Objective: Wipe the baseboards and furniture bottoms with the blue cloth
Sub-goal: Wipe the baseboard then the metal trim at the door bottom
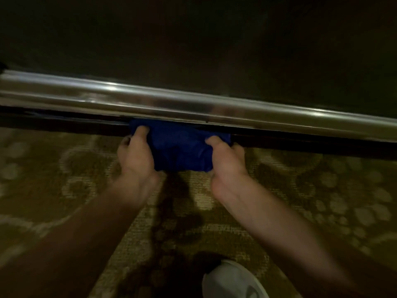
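Observation:
A bunched blue cloth [179, 147] presses against the dark strip [300, 143] that runs along the floor under a shiny metal trim [214, 108]. My left hand [134, 154] grips the cloth's left end, thumb on top. My right hand [225, 160] grips its right end the same way. The cloth's upper edge tucks in under the metal trim. The whole view is blurred.
A dark panel [193, 44] rises above the metal trim and fills the top of the view. A patterned olive and beige carpet [64, 168] covers the floor. My white shoe [234, 280] shows at the bottom, right of centre.

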A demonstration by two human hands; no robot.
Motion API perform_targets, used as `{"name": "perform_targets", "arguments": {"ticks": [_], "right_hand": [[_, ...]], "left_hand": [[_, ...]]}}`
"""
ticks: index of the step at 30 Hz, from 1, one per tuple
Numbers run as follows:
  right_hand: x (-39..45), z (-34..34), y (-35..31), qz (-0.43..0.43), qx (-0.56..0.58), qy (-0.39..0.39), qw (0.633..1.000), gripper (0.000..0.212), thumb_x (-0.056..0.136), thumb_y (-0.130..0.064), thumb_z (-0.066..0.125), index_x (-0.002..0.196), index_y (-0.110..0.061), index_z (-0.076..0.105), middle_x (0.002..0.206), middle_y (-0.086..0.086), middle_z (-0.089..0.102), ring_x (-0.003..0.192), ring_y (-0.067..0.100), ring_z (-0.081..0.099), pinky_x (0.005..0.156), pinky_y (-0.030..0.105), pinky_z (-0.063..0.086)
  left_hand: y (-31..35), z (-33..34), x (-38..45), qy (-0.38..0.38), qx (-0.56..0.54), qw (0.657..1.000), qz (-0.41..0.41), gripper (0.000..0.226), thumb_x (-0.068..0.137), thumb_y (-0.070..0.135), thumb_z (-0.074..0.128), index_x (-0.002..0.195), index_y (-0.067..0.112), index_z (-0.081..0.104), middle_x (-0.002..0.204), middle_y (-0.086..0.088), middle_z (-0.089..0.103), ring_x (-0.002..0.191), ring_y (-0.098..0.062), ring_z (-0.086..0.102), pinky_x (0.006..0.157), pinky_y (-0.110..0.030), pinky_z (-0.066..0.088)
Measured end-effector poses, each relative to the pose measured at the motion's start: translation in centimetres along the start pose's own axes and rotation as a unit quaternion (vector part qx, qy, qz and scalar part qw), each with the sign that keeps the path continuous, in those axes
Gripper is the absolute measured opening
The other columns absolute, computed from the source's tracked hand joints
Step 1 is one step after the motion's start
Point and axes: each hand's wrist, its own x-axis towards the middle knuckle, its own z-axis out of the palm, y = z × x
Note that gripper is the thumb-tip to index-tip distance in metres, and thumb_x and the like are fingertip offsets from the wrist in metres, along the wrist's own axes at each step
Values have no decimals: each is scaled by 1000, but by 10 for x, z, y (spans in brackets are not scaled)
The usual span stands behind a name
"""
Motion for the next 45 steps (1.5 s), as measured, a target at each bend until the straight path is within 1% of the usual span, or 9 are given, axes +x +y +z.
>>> {"name": "perform_targets", "arguments": {"ticks": [4,8,14,21,25,31,39,42,45], "right_hand": [[9,-43,-11,1,25,52,998,19,88,-11,62,92,-23,48,106,12,64,99,30,65,92,49,54],[16,-56,-6,-17,-1,57,998,30,87,-14,63,114,-14,50,107,12,66,97,28,66,91,48,54],[15,-30,-1,-41,-19,-44,998,21,90,-13,60,102,-28,53,110,8,67,100,26,67,93,49,54],[26,-84,-29,-66,-24,117,991,29,89,-17,62,117,-20,54,113,10,65,100,28,66,92,50,53],[20,-66,-19,-70,-40,109,991,37,90,-17,61,125,-17,51,115,10,64,100,27,65,92,47,54],[18,-58,-15,-58,-11,59,996,20,90,-14,61,100,-29,53,111,10,64,101,28,66,93,49,54],[18,-132,-47,-75,13,173,982,40,91,-19,59,127,-6,49,118,12,62,93,20,68,56,28,50],[5,-114,-34,-62,1,92,994,26,94,-13,56,118,-3,53,104,8,64,67,6,68,46,16,49],[-3,-71,-13,-66,-1,-5,998,32,90,-7,59,122,-11,55,113,12,67,98,28,69,76,37,59]], "left_hand": [[-31,29,-14,-48,16,998,-41,52,75,33,71,124,18,59,118,-11,68,103,-30,68,84,-54,57],[-30,34,-14,-29,40,998,-25,33,82,22,70,111,8,64,107,-12,70,98,-29,68,83,-46,59],[-21,31,-1,39,-66,997,6,41,88,27,61,127,15,58,114,-9,69,98,-27,69,73,-44,61],[-64,72,-30,-37,-20,997,-65,29,86,24,64,114,18,58,118,-13,66,107,-32,64,93,-55,53],[-42,62,-23,-8,-36,997,-74,28,83,15,68,110,7,61,118,-20,66,106,-36,64,90,-55,54],[-36,70,-27,54,-53,997,14,10,87,26,64,91,26,55,107,-6,64,102,-26,63,94,-49,52],[-97,106,-65,-79,-17,992,-97,9,93,20,61,90,26,54,102,-2,64,95,-18,61,89,-38,53],[-82,87,-50,-24,-46,997,-63,8,90,18,62,94,23,58,104,-6,67,99,-27,64,93,-50,53],[-52,64,-27,49,-63,997,4,20,88,17,61,108,16,60,107,-9,67,100,-29,65,92,-54,53]]}}
